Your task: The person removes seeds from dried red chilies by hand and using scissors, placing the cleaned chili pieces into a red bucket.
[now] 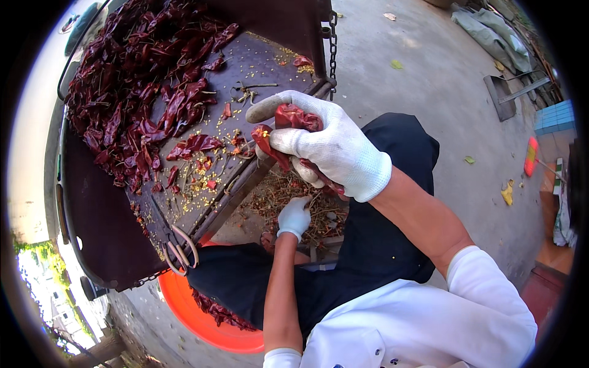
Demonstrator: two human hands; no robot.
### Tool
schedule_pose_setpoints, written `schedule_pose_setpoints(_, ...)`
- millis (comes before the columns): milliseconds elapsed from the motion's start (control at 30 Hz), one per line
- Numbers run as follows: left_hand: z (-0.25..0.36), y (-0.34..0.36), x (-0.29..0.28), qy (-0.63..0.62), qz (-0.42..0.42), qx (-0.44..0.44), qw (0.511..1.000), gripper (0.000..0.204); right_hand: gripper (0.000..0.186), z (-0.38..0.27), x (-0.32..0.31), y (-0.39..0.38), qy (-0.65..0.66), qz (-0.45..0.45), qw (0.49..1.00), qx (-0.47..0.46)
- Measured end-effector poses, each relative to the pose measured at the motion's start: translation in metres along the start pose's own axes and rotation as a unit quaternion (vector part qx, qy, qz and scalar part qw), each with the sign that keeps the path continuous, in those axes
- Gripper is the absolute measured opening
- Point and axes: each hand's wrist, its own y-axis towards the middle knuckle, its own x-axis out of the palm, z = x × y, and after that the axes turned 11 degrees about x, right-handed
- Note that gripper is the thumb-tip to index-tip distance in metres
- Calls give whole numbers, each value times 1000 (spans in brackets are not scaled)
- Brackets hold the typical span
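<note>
My right hand [334, 141], in a white glove, is closed around dried red chili peppers [297, 118] above the edge of the metal bed. One torn chili pokes out between its thumb and fingers, showing yellow seeds inside. Lower down, my left hand [295, 218], also gloved, hangs over a heap of stems and chili scraps [319, 227] on the ground. Its fingers are pressed together; what they hold, if anything, is too small to name. A big pile of dried chilies [144, 80] covers the far left of the metal bed [264, 64], with loose seeds and broken bits nearer me.
Scissors [178, 249] with looped handles lie at the bed's near corner. Beneath it stands an orange basin [230, 340] holding chilies. A chain [332, 49] hangs at the bed's far corner. To the right are a metal dustpan [500, 98] and blue blocks [554, 118].
</note>
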Motion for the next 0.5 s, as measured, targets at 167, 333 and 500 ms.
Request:
schedule_pose_setpoints(167, -20, 31, 66, -20, 0, 44, 999, 37, 29, -10, -11, -9, 1, 44, 998, 35)
schedule_pose_setpoints(333, -44, 80, 104, 111, -40, 17, 993, 30, 30, -14, -18, -13, 48, 35, 994, 92)
schedule_pose_setpoints(500, -49, 82, 118, 206, -78, -58, 974, 29, 31, -16, -25, -10, 57, 37, 992, 108)
